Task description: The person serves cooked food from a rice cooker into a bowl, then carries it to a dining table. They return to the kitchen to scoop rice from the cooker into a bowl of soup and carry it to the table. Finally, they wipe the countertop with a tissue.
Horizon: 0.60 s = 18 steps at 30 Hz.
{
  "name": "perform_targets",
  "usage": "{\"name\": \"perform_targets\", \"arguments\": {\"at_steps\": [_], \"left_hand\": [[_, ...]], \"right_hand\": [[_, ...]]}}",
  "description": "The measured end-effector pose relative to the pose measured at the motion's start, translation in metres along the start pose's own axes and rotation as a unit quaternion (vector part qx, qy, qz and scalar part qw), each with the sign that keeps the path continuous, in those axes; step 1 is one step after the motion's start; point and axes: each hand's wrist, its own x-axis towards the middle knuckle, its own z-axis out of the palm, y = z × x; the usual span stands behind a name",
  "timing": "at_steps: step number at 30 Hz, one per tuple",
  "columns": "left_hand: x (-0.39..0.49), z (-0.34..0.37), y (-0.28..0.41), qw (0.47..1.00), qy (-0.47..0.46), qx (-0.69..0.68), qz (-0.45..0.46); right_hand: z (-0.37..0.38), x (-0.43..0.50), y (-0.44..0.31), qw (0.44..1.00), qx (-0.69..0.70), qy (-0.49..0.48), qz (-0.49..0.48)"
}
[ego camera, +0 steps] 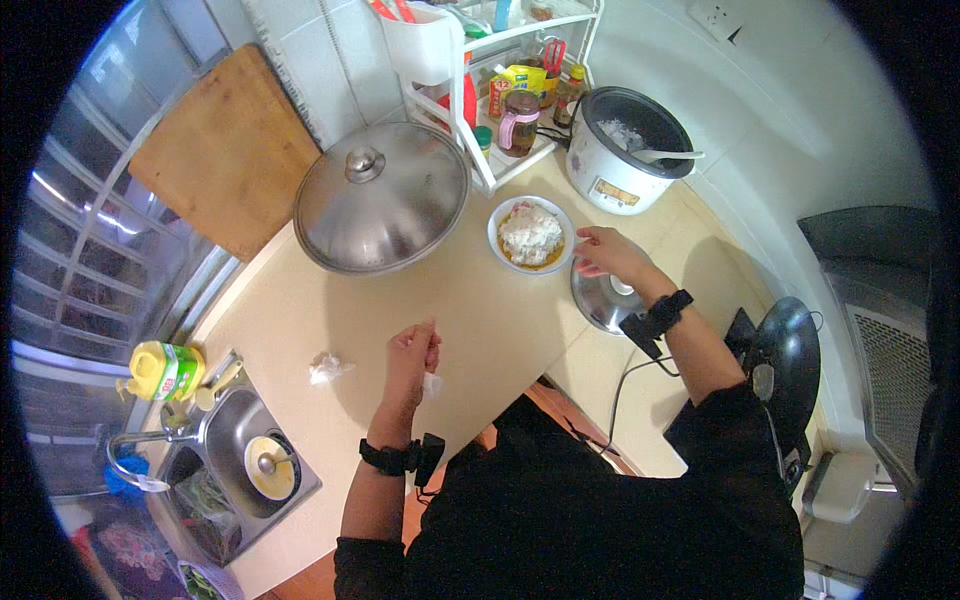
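My right hand (606, 253) is just right of a white bowl (492, 241) heaped with a white powdery food over a yellow-brown liquid. It hovers over or beside a round metal lid (598, 306); whether the fingertips touch the bowl's rim cannot be told. My left hand (415, 349) is over the counter with its fingers curled together, and a small white piece of tissue or plastic (432, 385) shows beside it; whether the hand holds this is unclear. Farther left on the counter lies a crumpled white scrap (328, 369).
Behind stand a large domed metal lid (409, 202), a wooden cutting board (229, 154), a white rack (484, 176) with jars and bottles, and a rice cooker (600, 178) holding a white spoon. A sink (225, 435) is at the lower left, a black wok (791, 360) at the right.
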Motion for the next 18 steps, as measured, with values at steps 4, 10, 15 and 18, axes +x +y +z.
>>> {"name": "perform_targets", "arguments": {"at_steps": [4,10,15,18], "left_hand": [[-0.017,-0.027,-0.018,0.988,0.051,-0.148,0.006],[-0.031,-0.046,-0.039,0.974,0.132,-0.183,0.026],[-0.037,-0.057,-0.046,0.966,0.167,-0.191,0.046],[-0.042,-0.070,-0.048,0.962,0.135,-0.237,0.026]], "right_hand": [[0.041,-0.001,0.021,0.979,0.175,0.106,0.017],[0.073,0.008,0.061,0.930,0.316,0.165,0.089],[0.071,0.034,0.076,0.921,0.386,0.044,0.041],[0.071,0.049,0.078,0.940,0.341,0.015,0.020]]}}
